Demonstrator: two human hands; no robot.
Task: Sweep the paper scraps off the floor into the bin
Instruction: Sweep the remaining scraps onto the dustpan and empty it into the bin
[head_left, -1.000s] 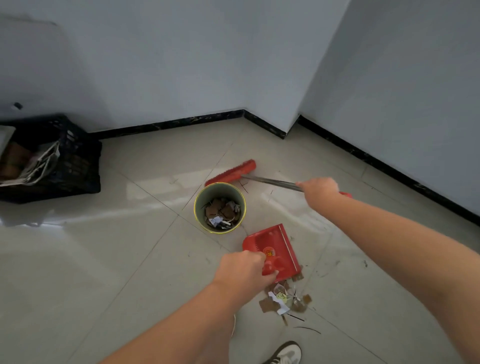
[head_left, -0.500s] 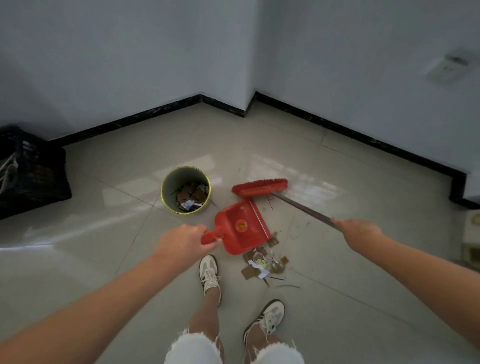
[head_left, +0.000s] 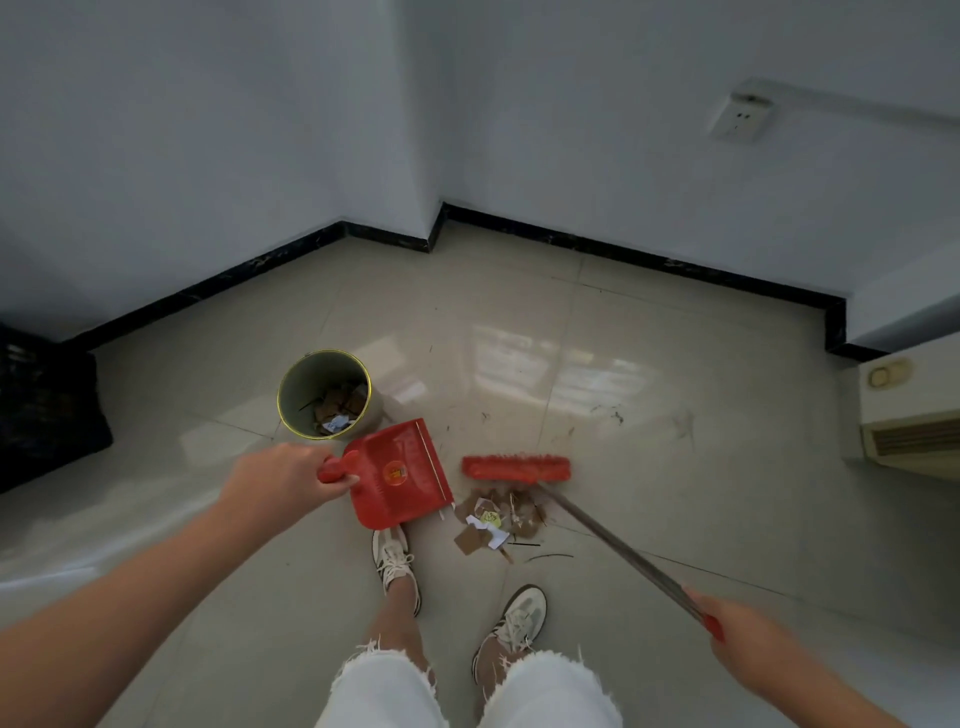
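A small pile of brown and white paper scraps (head_left: 498, 519) lies on the tiled floor in front of my feet. My left hand (head_left: 280, 480) grips the handle of a red dustpan (head_left: 400, 475), which sits just left of the pile with its lip toward it. My right hand (head_left: 748, 642) holds the end of a broom handle (head_left: 618, 551). The red broom head (head_left: 517, 467) rests just beyond the scraps. A round bin (head_left: 324, 392) with a yellow rim stands behind the dustpan and has scraps inside.
A black crate (head_left: 47, 410) sits at the left by the wall. A beige appliance (head_left: 909, 410) stands at the right edge. Black skirting lines the wall corner behind. My two shoes (head_left: 395, 561) stand just behind the pile.
The view swung right and tilted down. The broom head moved from behind the dustpan to the far side of the scraps. The dustpan stays left of the pile.
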